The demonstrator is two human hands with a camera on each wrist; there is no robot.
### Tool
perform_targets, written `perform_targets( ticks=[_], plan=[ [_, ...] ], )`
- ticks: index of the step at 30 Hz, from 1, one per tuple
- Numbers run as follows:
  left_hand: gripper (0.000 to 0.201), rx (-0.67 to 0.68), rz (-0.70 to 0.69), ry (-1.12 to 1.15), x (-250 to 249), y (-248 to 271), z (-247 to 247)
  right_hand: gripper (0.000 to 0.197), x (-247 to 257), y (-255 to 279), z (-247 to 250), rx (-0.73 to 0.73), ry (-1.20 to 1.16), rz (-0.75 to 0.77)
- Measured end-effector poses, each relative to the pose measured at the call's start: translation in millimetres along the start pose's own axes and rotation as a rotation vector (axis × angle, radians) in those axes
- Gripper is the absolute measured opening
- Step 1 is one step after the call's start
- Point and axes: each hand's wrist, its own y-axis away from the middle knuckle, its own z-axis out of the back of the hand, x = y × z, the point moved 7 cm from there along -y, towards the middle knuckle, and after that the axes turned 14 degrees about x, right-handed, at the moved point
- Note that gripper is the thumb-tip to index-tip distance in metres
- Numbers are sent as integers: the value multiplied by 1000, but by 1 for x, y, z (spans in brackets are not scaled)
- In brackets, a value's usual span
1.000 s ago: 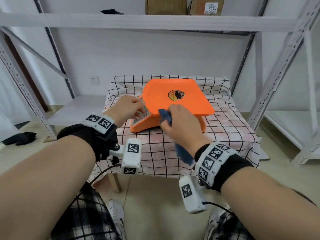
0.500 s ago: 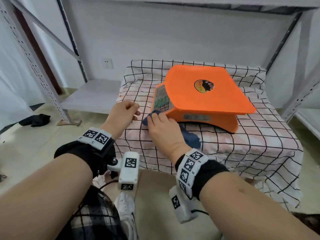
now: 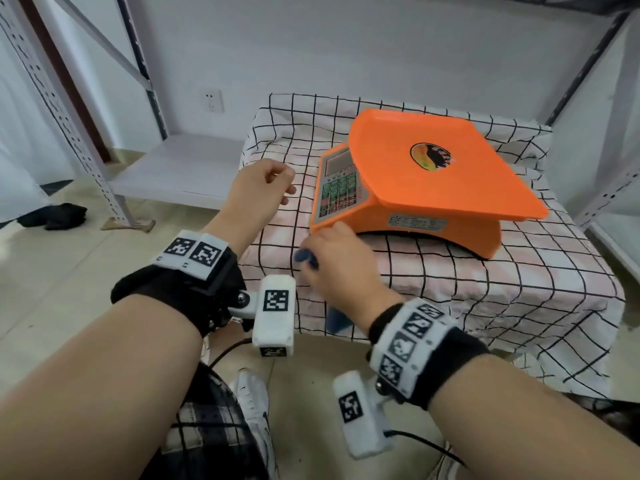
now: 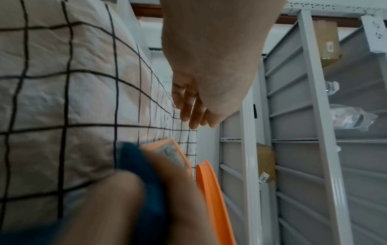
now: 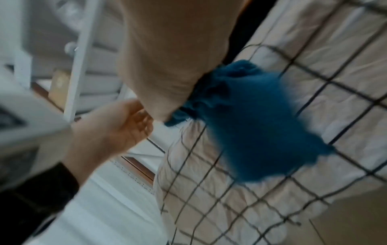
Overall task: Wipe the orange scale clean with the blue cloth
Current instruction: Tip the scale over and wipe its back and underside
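The orange scale (image 3: pixel 433 188) stands on the checked tablecloth, its keypad (image 3: pixel 337 188) facing left. My right hand (image 3: pixel 332 261) sits at the scale's near left bottom corner and grips the bunched blue cloth (image 3: pixel 306 258). Part of the cloth (image 5: pixel 251 124) hangs below the palm over the tablecloth; that view is blurred. The blue cloth (image 4: pixel 138 165) lies against the scale's corner (image 4: pixel 167 152) in the left wrist view. My left hand (image 3: pixel 263 188) hovers left of the keypad, apart from the scale, fingers loosely curled and holding nothing.
The small table under the checked cloth (image 3: pixel 450 289) ends close to my right wrist. A low white shelf board (image 3: pixel 180 168) and grey rack posts (image 3: pixel 69 116) stand to the left, another rack (image 3: pixel 606 168) to the right. A dark item (image 3: pixel 55 216) lies on the floor.
My right hand has slid the cloth from under the tray's front edge leftward and down to the scale's corner. My left hand has let go of the keypad side and drawn away left.
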Motion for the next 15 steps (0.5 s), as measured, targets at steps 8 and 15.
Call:
perform_targets(
  ticks=[8, 15],
  plan=[
    [13, 51, -12, -60, -2, 5, -28, 39, -37, 19, -2, -346, 152, 128],
    [20, 3, -11, -3, -4, 23, -24, 42, -21, 21, 33, -295, 309, -268]
  ],
)
